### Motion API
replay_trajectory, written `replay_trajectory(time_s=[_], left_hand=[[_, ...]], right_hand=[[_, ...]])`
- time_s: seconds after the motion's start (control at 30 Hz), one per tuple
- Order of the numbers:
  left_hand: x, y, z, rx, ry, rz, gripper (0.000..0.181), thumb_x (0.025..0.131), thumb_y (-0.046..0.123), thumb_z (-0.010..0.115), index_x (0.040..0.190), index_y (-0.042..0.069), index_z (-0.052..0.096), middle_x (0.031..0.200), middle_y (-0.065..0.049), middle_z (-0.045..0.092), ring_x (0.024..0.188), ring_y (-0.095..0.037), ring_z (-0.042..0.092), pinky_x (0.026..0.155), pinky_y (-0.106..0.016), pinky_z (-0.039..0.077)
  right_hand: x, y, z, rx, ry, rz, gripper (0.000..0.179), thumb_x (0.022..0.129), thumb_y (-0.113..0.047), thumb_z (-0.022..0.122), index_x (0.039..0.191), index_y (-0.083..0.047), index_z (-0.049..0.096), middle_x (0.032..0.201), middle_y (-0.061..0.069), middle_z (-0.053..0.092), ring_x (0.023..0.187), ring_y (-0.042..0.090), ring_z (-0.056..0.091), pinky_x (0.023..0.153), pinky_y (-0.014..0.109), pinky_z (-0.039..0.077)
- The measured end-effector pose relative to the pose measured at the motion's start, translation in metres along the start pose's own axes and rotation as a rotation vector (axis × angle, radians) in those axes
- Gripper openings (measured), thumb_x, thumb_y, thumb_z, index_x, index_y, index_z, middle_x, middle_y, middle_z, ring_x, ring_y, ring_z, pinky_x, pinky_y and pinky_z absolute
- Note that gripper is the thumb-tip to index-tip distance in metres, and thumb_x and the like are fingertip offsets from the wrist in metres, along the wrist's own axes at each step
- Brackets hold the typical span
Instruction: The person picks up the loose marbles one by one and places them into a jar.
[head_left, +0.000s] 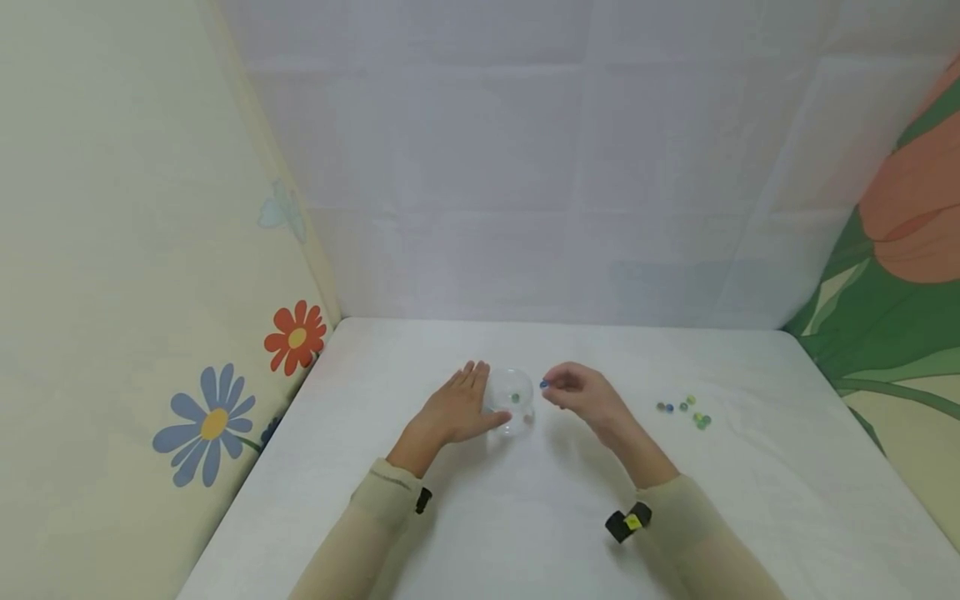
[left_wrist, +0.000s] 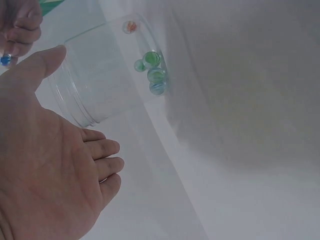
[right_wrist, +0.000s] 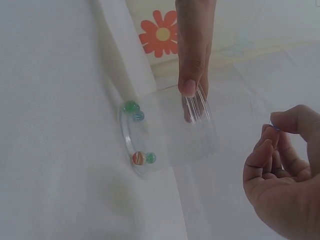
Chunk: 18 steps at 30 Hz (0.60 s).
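A clear jar (head_left: 510, 379) stands upright on the white cloth, with several marbles at its bottom, among them a green marble (left_wrist: 151, 59) and an orange-streaked marble (right_wrist: 139, 158). My left hand (head_left: 459, 407) rests against the jar's left side near the rim. Its thumb (right_wrist: 189, 87) touches the near side, and its fingers lie nearly straight along the other side. Just right of the jar's mouth, my right hand (head_left: 587, 397) pinches a blue marble (head_left: 544, 384) between thumb and fingertips. That marble (right_wrist: 274, 124) is mostly covered by the fingers in the right wrist view.
Several loose marbles (head_left: 702, 418) lie in a group on the white tablecloth (head_left: 480, 533) to the right of my right hand. A white sheet (head_left: 480, 167) hangs behind the table. Walls with painted flowers (head_left: 213, 423) flank it on both sides.
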<state>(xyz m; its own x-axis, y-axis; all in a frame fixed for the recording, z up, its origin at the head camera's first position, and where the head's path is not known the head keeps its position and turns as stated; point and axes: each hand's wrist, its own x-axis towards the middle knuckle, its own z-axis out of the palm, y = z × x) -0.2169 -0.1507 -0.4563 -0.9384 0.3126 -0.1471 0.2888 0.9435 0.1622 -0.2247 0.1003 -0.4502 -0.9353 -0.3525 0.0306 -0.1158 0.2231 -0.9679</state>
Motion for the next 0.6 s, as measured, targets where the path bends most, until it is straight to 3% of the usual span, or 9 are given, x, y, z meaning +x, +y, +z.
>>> replay_trajectory(time_s=[0.37, 0.6], left_hand=[[0.0, -0.001, 0.0, 0.006, -0.003, 0.014, 0.102, 0.097, 0.07, 0.044, 0.16, -0.003, 0.012, 0.168, -0.019, 0.015, 0.157, -0.029, 0.009, 0.128, -0.04, 0.013], [0.0, 0.0, -0.001, 0.01, 0.004, 0.012, 0.102, 0.097, 0.07, 0.044, 0.16, -0.003, 0.012, 0.168, -0.019, 0.015, 0.156, -0.03, 0.01, 0.128, -0.041, 0.013]], right_hand=[[0.013, 0.002, 0.015, 0.023, -0.016, 0.037, 0.02, 0.094, -0.009, 0.071, 0.112, -0.001, 0.066, 0.098, 0.006, 0.069, 0.086, 0.015, 0.063, 0.077, 0.029, 0.053], [0.02, 0.002, 0.024, -0.001, -0.017, 0.059, 0.017, 0.094, -0.01, 0.071, 0.11, -0.005, 0.068, 0.099, 0.005, 0.069, 0.088, 0.018, 0.063, 0.088, 0.05, 0.055]])
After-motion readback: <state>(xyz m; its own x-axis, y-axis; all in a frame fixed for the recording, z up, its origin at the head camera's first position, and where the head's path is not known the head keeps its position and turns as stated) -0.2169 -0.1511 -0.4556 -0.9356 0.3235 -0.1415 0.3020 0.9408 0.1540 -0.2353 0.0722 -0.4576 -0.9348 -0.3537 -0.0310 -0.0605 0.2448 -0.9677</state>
